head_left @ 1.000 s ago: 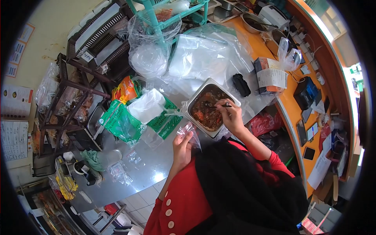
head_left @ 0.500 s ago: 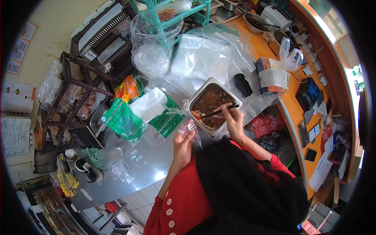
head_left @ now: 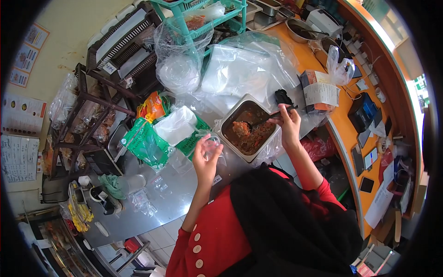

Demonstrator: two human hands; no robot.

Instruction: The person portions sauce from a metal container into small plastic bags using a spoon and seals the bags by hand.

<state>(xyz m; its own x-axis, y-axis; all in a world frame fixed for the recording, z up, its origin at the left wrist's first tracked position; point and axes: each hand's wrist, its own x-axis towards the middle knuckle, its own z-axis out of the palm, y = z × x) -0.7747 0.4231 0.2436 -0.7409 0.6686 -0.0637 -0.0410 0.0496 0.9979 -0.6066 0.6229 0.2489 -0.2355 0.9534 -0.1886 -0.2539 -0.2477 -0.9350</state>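
A deep steel food pan [head_left: 228, 144] stands on the metal counter, holding a reddish-brown sauce with bits in it. My right hand [head_left: 290, 127] grips the handle of a black spoon [head_left: 264, 123] at the pan's right side. A heap of reddish food [head_left: 242, 128] sits on the spoon's bowl, inside the pan. Left of the pan, my left hand [head_left: 206, 160] pinches a small clear plastic bag [head_left: 212, 142], its fingers curled round the bag's mouth. The bag's lower part is hard to make out.
Green packages [head_left: 146, 145] and a stack of white plastic sheets [head_left: 176, 125] lie left of the pan. Behind are large clear bags [head_left: 237, 69] and a teal rack [head_left: 217, 25]. A black object [head_left: 282, 97] and a box [head_left: 318, 92] stand to the right.
My right hand has moved up and right, and the spoon now bears a heap of food. My left hand has shifted slightly up and left with the bag, which looks more open at the top.
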